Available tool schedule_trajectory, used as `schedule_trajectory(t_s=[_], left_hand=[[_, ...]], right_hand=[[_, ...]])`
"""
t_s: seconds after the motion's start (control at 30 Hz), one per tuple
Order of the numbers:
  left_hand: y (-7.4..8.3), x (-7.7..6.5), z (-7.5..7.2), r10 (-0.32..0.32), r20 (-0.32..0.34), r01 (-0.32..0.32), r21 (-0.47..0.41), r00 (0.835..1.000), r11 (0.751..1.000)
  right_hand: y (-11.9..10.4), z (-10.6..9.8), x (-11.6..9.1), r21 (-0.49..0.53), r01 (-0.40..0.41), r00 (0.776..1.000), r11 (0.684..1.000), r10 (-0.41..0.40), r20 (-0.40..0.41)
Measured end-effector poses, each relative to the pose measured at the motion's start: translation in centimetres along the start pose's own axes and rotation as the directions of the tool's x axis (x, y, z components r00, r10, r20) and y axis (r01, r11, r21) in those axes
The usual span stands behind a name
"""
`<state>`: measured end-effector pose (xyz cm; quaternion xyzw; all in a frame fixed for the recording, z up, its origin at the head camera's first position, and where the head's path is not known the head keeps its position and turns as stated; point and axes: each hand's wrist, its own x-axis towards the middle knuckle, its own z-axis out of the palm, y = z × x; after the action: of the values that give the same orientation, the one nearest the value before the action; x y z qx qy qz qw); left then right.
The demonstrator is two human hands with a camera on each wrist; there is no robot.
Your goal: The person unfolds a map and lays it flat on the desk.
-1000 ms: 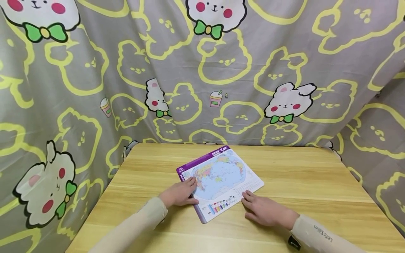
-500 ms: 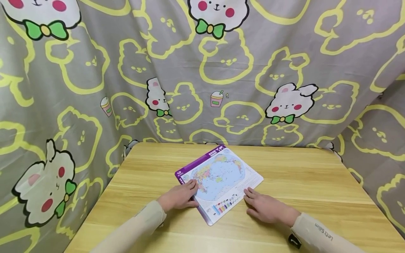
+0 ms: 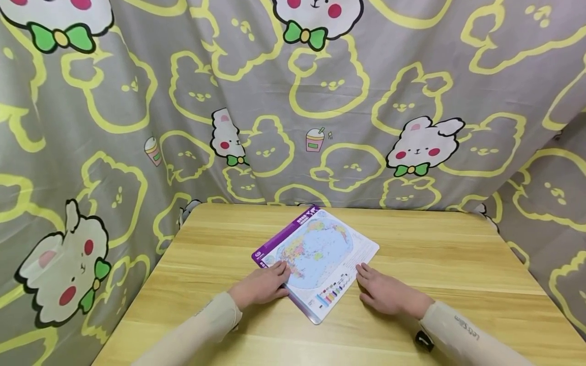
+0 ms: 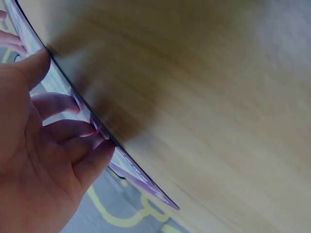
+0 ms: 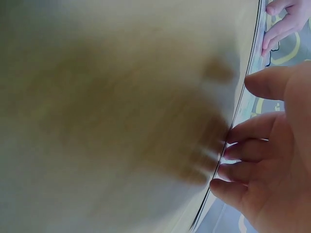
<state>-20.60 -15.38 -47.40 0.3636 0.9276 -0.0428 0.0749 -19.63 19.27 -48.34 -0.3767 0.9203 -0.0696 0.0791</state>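
A thin world map board (image 3: 320, 254) with rounded corners and a purple band along its far left side lies tilted on the wooden table. My left hand (image 3: 261, 285) rests on its left edge, fingertips on the printed face and thumb beside the edge. Close against the near right edge is my right hand (image 3: 389, 292), its fingertips touching the board there. In the left wrist view, the loosely bent fingers of the left hand (image 4: 43, 141) lie at the board's edge. The right wrist view has the right hand (image 5: 277, 160) with relaxed fingers along the rim.
The light wooden table (image 3: 448, 254) reaches back to a grey curtain (image 3: 348, 122) with yellow outlines and white rabbit faces, which also hangs at both sides. A small black object (image 3: 423, 340) sits under the right wrist.
The map board has turned counterclockwise: its near corner swung right, its right corner went away from me, its top corner went left. My right hand shifted slightly forward and right with it.
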Motion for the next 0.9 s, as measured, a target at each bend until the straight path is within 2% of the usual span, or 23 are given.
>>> schedule_trajectory(t_s=[0.2,0.53,0.7,0.9], left_hand=[[0.8,0.0,0.3,0.002,-0.026,-0.001,0.028,1.0,1.0],[2.4,-0.3,0.2,0.008,-0.055,-0.003,0.087,0.998,0.996],[2.7,-0.3,0.2,0.035,-0.06,-0.028,0.113,0.998,0.993],[2.6,-0.2,0.2,0.085,-0.08,-0.077,0.096,0.993,0.992]], right_hand=[[0.8,0.1,0.5,-0.022,-0.015,1.0,1.0,0.015,-0.004],[1.8,-0.1,1.1,-0.003,-0.058,0.998,0.998,0.058,0.011],[2.2,-0.1,1.5,0.001,-0.076,0.997,0.997,0.076,0.013],[2.6,-0.2,1.8,0.026,-0.092,0.996,0.995,0.092,0.001]])
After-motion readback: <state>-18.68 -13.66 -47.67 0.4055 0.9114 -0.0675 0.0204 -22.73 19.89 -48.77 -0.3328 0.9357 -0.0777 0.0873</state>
